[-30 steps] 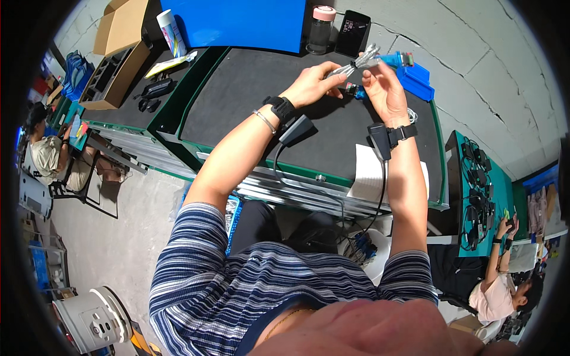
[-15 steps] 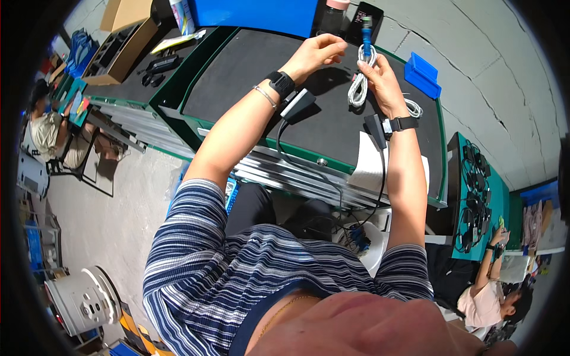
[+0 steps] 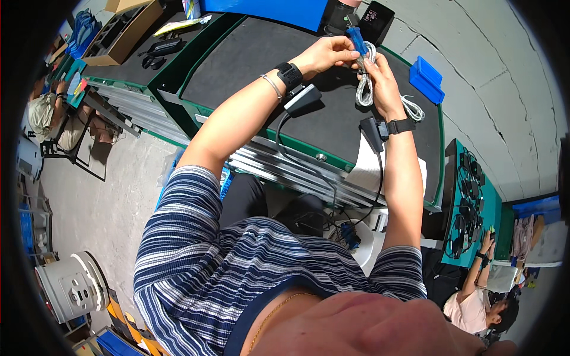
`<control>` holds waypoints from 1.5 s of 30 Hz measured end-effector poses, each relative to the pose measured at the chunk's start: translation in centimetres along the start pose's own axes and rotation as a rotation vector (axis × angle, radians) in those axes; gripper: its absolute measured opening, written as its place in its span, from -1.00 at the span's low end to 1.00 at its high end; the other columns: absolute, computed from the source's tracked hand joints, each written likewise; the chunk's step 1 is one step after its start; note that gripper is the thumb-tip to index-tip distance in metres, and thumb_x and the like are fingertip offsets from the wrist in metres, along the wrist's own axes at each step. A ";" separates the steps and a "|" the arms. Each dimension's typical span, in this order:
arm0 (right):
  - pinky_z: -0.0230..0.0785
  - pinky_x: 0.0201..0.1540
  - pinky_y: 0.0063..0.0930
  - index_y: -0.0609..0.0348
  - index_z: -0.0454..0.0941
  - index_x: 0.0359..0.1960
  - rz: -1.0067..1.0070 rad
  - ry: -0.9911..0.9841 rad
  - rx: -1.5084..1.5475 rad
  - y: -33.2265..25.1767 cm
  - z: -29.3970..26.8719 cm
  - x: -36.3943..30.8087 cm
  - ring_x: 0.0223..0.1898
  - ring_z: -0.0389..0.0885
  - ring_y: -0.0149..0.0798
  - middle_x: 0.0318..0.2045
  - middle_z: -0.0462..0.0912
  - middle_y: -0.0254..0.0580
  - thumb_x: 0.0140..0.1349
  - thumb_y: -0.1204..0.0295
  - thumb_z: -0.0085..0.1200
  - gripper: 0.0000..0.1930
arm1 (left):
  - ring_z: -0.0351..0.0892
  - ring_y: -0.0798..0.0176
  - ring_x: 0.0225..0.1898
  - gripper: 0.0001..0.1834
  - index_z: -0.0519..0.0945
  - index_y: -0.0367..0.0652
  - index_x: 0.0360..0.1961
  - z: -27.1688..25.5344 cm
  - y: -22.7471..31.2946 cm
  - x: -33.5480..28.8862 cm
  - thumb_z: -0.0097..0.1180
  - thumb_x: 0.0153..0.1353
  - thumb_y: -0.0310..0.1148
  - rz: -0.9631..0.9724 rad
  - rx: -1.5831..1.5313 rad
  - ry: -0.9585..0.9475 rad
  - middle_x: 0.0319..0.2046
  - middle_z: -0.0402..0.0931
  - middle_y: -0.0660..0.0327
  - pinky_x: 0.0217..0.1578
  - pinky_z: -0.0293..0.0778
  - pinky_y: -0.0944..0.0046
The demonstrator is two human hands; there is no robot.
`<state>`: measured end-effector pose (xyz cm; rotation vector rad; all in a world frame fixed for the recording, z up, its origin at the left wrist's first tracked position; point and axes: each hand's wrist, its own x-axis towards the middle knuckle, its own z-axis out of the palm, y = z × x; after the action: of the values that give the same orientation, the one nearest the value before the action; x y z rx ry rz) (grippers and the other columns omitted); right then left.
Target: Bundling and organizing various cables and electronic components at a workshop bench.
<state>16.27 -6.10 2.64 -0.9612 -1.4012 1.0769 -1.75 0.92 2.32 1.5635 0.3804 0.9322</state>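
A coiled light-grey cable [image 3: 364, 95] with a blue plug end [image 3: 357, 41] is held up over the dark mat [image 3: 237, 71] of the workbench. My right hand [image 3: 385, 83] is closed around the upper part of the coil, its thumb against the strands. From the left, my left hand [image 3: 328, 56] pinches at the lower end of the blue plug, where it meets the cable. The fingertips of both hands nearly meet there. Beside my right wrist, a second grey cable coil [image 3: 412, 108] lies on the mat.
A small blue bin [image 3: 426, 80] stands at the right edge. White paper [image 3: 362, 169] lies under my right forearm. Wired black devices [image 3: 303, 99] hang by both wrists. A dark screen [image 3: 376, 22] and blue panel [image 3: 267, 12] are at the back. Co-workers sit left and right.
My left hand has moved right and now pinches at the base of the blue plug. The plug has tilted to the left and dropped slightly. My right hand keeps hold of the coil.
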 end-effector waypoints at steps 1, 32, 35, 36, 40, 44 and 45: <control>0.40 -0.11 -0.58 0.14 0.38 0.04 0.001 -0.001 -0.001 0.0 0.1 0.0 -0.16 0.56 -0.48 -0.17 0.57 -0.30 0.43 0.32 -0.11 -0.75 | 0.39 0.54 -0.35 -0.78 0.52 -0.13 -0.27 -0.1 0.0 -0.1 0.16 0.29 -0.20 0.000 -0.001 0.001 -0.38 0.55 0.37 -0.28 0.30 0.50; 0.35 -0.09 -0.17 0.06 0.53 -0.09 -0.350 0.294 -1.114 -0.5 -1.4 -0.3 -0.14 0.52 -0.04 -0.24 0.64 -0.18 0.10 0.18 0.27 -0.61 | 0.59 -0.07 -0.15 -0.46 0.58 -0.17 -0.05 -2.6 1.2 -0.1 0.41 -0.03 -0.15 0.420 1.007 0.060 -0.21 0.61 0.01 -0.12 0.49 0.15; 0.34 -0.12 -0.17 0.03 0.53 -0.11 -0.327 0.294 -1.164 -0.4 -1.6 -0.3 -0.15 0.53 -0.06 -0.26 0.63 -0.22 0.11 0.21 0.26 -0.65 | 0.59 -0.14 -0.18 -0.44 0.58 -0.23 -0.06 -2.4 1.2 -0.4 0.40 -0.03 -0.11 0.421 0.988 0.043 -0.24 0.61 -0.06 -0.17 0.51 0.11; 0.34 -0.12 -0.17 0.03 0.53 -0.11 -0.328 0.308 -1.158 -0.2 -1.7 -0.3 -0.15 0.53 -0.06 -0.26 0.63 -0.22 0.11 0.21 0.26 -0.65 | 0.60 -0.13 -0.18 -0.45 0.59 -0.23 -0.07 -2.4 1.1 -0.4 0.41 -0.03 -0.12 0.408 0.964 0.065 -0.25 0.61 -0.07 -0.17 0.51 0.11; 0.32 -0.13 -0.18 0.01 0.54 -0.14 -0.362 0.297 -1.140 0.3 -2.4 -0.1 -0.17 0.52 -0.07 -0.28 0.63 -0.25 0.10 0.24 0.25 -0.70 | 0.66 0.08 -0.30 -0.45 0.58 -0.23 -0.05 -1.5 1.8 -0.6 0.43 -0.04 -0.16 0.279 0.988 0.138 -0.37 0.63 0.01 -0.27 0.52 0.24; 0.30 -0.12 -0.18 0.00 0.56 -0.17 -0.314 0.332 -1.218 0.3 -2.5 -0.3 -0.18 0.52 -0.08 -0.32 0.62 -0.28 0.10 0.28 0.24 -0.74 | 0.70 0.14 -0.43 -0.44 0.59 -0.34 -0.10 -0.7 2.2 -0.8 0.44 -0.05 -0.17 0.136 0.901 0.138 -0.44 0.64 -0.02 -0.35 0.56 0.27; 0.30 -0.12 -0.18 0.00 0.56 -0.17 -0.309 0.347 -1.213 0.1 -2.7 -0.3 -0.18 0.52 -0.08 -0.32 0.62 -0.28 0.10 0.28 0.24 -0.74 | 0.70 0.14 -0.43 -0.44 0.59 -0.34 -0.10 -0.8 2.2 -0.7 0.44 -0.05 -0.17 0.139 0.907 0.124 -0.44 0.64 -0.02 -0.35 0.56 0.27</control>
<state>18.95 -6.10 2.46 -1.5790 -1.7938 -0.2949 -3.35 0.42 4.08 2.3756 0.8735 1.0269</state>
